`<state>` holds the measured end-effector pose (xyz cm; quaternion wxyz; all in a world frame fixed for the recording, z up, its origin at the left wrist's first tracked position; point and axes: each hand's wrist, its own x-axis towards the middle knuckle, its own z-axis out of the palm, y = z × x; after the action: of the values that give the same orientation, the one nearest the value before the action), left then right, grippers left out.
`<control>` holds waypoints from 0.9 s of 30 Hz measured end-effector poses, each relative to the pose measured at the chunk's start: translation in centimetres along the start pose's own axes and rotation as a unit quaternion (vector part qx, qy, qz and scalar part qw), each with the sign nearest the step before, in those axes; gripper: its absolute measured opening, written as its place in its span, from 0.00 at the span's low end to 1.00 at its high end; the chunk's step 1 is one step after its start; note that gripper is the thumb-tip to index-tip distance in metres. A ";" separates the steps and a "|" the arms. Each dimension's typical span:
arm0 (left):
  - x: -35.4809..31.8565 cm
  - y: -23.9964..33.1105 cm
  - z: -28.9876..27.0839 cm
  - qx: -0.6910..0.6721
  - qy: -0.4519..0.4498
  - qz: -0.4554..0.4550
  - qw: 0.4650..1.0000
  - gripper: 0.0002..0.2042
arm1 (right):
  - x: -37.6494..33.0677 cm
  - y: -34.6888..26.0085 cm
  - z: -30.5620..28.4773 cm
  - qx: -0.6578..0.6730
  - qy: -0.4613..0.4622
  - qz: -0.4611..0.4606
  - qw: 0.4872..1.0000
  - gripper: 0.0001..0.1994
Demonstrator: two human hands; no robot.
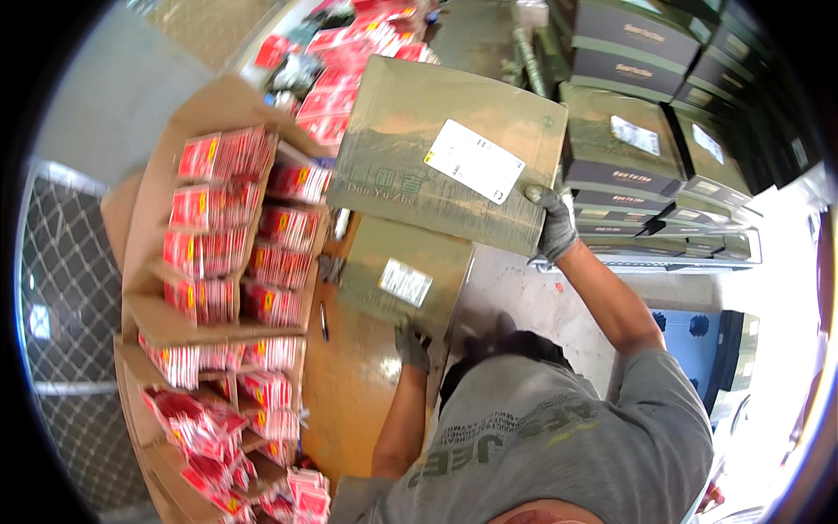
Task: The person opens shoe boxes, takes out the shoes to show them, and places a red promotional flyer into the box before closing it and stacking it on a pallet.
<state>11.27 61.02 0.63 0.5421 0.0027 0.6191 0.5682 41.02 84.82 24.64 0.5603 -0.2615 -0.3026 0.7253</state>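
My right hand (556,227), in a grey work glove, grips the right edge of a large olive-green cardboard box (384,122). The thumb lies on its printed face beside a white label (476,162). This box is tilted and partly covers a second green box (367,271), which also bears a white label (405,282). At the near edge of the second box, my gloved left hand (414,346) is closed on the cardboard, its fingers partly hidden. A brown tabletop (349,375) shows below the boxes.
Open cartons (144,306) filled with red-and-white packets (205,249) line the left side. A pen (324,321) lies on the table. More red packets (336,96) are heaped at the far end. Stacked green boxes (624,144) stand at the right, above a blue panel (690,345).
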 end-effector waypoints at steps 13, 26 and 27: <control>-4.1 3.1 0.5 -0.231 -0.119 0.131 0.957 0.48 | -11.3 22.9 1.6 -0.235 0.100 0.285 0.924 0.41; -5.2 7.5 2.6 -0.204 -0.148 0.155 0.955 0.39 | -11.7 21.8 2.5 -0.240 0.148 0.274 0.919 0.44; -5.3 7.7 2.7 -0.204 -0.149 0.153 0.955 0.39 | -11.8 21.9 2.1 -0.232 0.133 0.267 0.926 0.44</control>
<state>10.61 62.37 10.21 0.5239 0.0709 0.3943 0.7517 27.96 68.92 10.51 0.3042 -0.5496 -0.3041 0.7162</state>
